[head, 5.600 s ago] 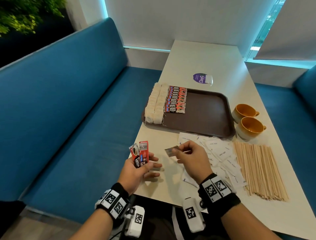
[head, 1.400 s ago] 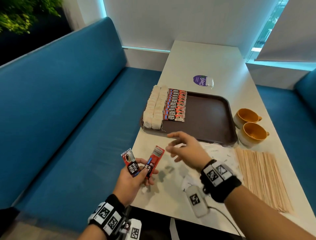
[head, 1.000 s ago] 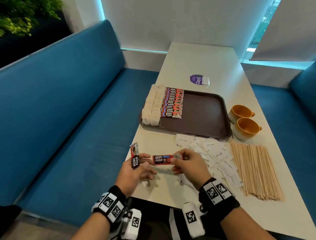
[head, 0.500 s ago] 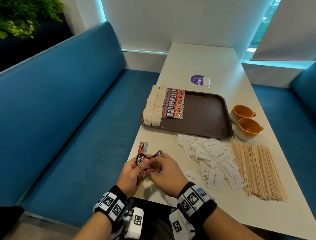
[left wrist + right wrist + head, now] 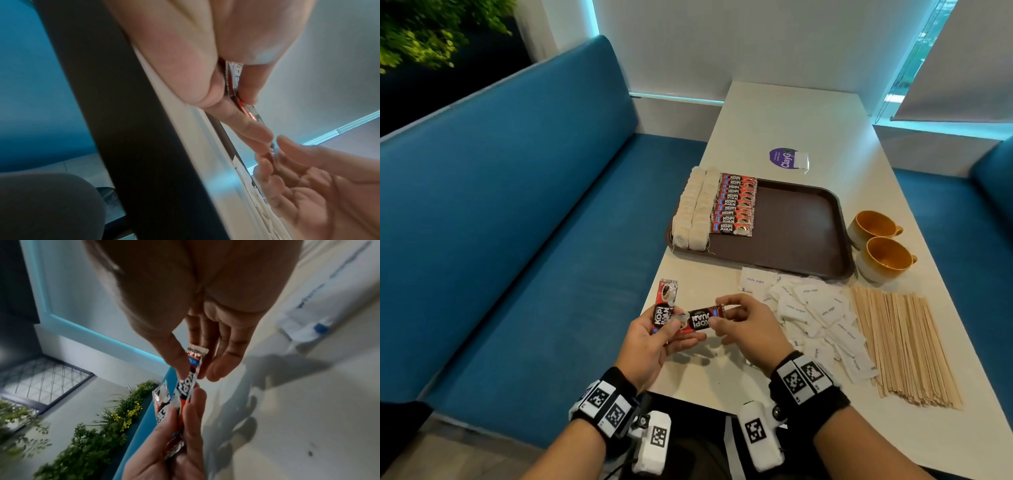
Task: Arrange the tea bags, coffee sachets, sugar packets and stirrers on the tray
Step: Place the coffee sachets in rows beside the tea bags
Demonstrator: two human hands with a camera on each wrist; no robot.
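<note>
My left hand [image 5: 654,337] grips two red coffee sachets over the table's near left corner: one upright sachet [image 5: 664,306] and one lying crosswise [image 5: 700,319]. My right hand [image 5: 743,323] pinches the right end of the crosswise sachet [image 5: 190,369] between thumb and fingers. The brown tray [image 5: 798,226] lies farther up the table, with two columns of tea bags [image 5: 693,212] and a column of coffee sachets [image 5: 734,205] on its left side. White sugar packets [image 5: 815,311] lie loose below the tray. Wooden stirrers [image 5: 904,342] lie in a bundle to their right.
Two orange cups [image 5: 883,257] stand right of the tray. A purple sticker [image 5: 784,157] with a white packet beside it is beyond the tray. A blue bench [image 5: 517,240] runs along the table's left edge, and the table's edge [image 5: 185,146] is close to my left hand.
The right hand went from covering the sachets to pinching one by its end and drawing it out sideways to the right. The left hand keeps hold of both.
</note>
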